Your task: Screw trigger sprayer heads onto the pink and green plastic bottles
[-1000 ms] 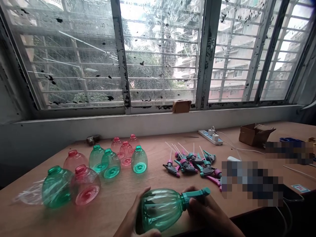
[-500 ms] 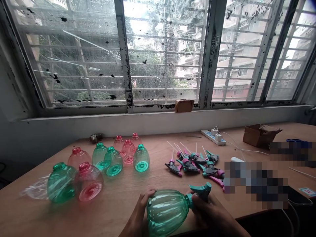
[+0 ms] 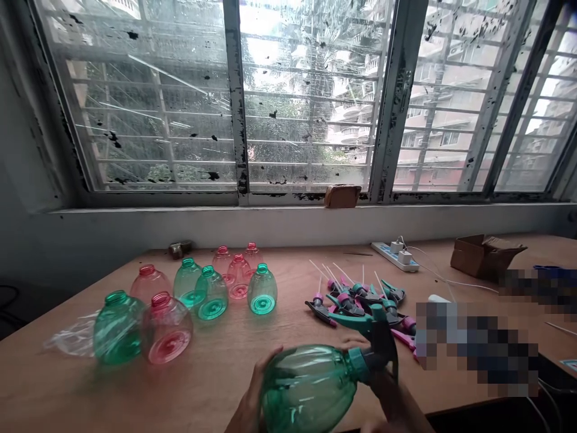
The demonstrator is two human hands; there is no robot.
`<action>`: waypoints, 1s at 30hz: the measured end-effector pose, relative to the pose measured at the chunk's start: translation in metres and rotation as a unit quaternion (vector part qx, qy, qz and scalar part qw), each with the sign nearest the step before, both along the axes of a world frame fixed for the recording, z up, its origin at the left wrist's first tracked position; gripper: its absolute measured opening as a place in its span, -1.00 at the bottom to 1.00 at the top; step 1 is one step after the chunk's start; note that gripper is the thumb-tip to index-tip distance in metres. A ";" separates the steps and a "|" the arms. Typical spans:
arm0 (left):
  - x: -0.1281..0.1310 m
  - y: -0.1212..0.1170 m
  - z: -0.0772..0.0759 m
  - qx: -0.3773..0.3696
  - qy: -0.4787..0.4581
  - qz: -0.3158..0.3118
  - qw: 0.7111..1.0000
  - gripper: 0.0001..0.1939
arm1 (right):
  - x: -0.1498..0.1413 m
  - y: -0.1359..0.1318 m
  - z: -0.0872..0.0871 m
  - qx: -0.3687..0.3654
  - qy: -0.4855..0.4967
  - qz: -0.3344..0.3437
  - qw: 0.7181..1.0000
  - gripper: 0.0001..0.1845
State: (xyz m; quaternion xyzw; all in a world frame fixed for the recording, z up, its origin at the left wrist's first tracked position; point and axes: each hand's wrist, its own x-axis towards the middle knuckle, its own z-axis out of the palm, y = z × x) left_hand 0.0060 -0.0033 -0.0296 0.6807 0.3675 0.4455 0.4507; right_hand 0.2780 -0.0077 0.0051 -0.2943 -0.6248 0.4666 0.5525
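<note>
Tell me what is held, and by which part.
A green spray bottle: left hand at its base end, right hand by the collar, its exact grip partly hidden.

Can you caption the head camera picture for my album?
Two hands on a green bottle, sprayer at its neck, more bottles beyond.
</note>
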 end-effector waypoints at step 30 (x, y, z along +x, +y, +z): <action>0.010 0.014 -0.023 0.357 0.393 0.019 0.847 -0.51 | 0.116 0.298 0.046 -0.086 -0.365 -0.476 0.795 -0.63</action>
